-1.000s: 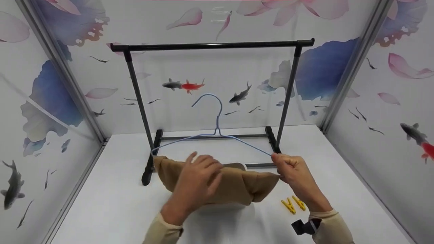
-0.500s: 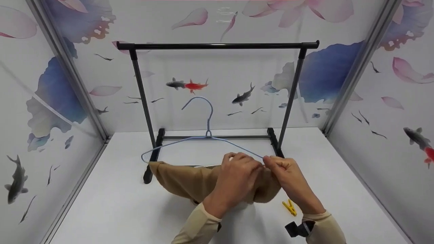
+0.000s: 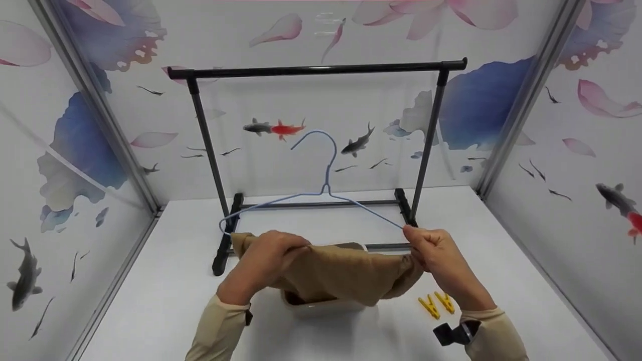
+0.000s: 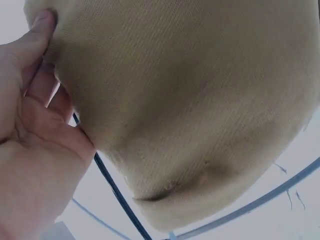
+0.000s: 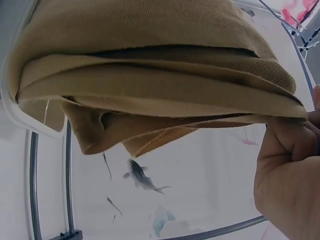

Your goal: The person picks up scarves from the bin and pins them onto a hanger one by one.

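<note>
A brown cloth (image 3: 346, 273) hangs in folds from the lower part of a blue wire hanger (image 3: 361, 204), whose hook points up. My right hand (image 3: 441, 260) grips the hanger's right end together with the cloth's corner, as the right wrist view also shows. On the cloth's left part, my left hand (image 3: 268, 263) pinches its edge; in the left wrist view the thumb (image 4: 44, 22) lies on the fabric and the other fingers are partly behind it. Below the cloth stands a white-rimmed bin (image 3: 326, 307), mostly covered. Two yellow clothespins (image 3: 429, 307) lie on the table near my right wrist.
Behind the hanger stands a black clothes rack (image 3: 321, 70) with a top bar, two uprights and floor feet. The white table (image 3: 150, 296) is bounded by printed panels at the back and both sides.
My left hand moved right to the cloth's right end, then back left to its left part. The hanger tilted and shifted left, then returned right. The right hand kept its grip.
</note>
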The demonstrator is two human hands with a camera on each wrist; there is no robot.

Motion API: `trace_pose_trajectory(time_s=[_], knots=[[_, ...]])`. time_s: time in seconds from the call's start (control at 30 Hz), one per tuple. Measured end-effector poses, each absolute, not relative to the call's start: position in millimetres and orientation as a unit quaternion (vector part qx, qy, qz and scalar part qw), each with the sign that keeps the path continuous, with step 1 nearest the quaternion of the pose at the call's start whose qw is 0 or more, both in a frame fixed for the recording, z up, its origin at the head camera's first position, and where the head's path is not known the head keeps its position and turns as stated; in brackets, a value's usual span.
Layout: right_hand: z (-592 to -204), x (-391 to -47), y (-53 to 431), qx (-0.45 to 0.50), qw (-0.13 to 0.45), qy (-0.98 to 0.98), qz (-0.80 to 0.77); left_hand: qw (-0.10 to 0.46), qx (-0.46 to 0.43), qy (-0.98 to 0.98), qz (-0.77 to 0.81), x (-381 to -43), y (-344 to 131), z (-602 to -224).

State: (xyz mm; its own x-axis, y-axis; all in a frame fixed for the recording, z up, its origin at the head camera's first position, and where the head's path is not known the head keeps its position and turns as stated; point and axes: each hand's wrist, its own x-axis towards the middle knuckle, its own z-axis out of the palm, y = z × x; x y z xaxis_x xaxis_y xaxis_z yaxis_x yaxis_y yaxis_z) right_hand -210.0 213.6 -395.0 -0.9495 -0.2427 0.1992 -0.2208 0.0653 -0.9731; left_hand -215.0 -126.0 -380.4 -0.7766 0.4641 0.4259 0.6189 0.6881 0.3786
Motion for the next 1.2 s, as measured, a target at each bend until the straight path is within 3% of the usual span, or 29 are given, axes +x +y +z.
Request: trace_pose_trajectory(time_s=[0.17,0.33,0.5,0.67,1.07,1.13,1.2], knots=[[-390.6,-211.4,212.4,-0.21,0.038,0.716,-0.664,0.246,-0.276,-0.903,-0.218,-224.9,-125.0,-374.9],[-386.9,-211.4,214.1,-0.206,0.039,0.712,-0.67,0.207,-0.235,-0.932,-0.182,-222.1,-128.3,-376.0],[-385.5,-213.7,214.1,-0.191,0.046,0.701,-0.685,0.259,-0.272,-0.908,-0.185,-206.3,-109.4,-381.3],[-385.3,-215.5,207.4,-0.186,0.041,0.697,-0.691,0.274,-0.332,-0.889,-0.156,-199.0,-61.4,-393.8],[-385.4,-209.0,203.6,-0.209,0.077,0.7,-0.678,0.323,-0.293,-0.883,-0.173,-216.1,-22.6,-368.6],[-384.3,-208.8,206.2,-0.204,0.075,0.697,-0.683,0.313,-0.3,-0.889,-0.151,-219.6,-21.0,-364.9],[-382.8,-209.0,209.9,-0.198,0.066,0.696,-0.687,0.264,-0.319,-0.899,-0.141,-220.1,-24.5,-364.3]])
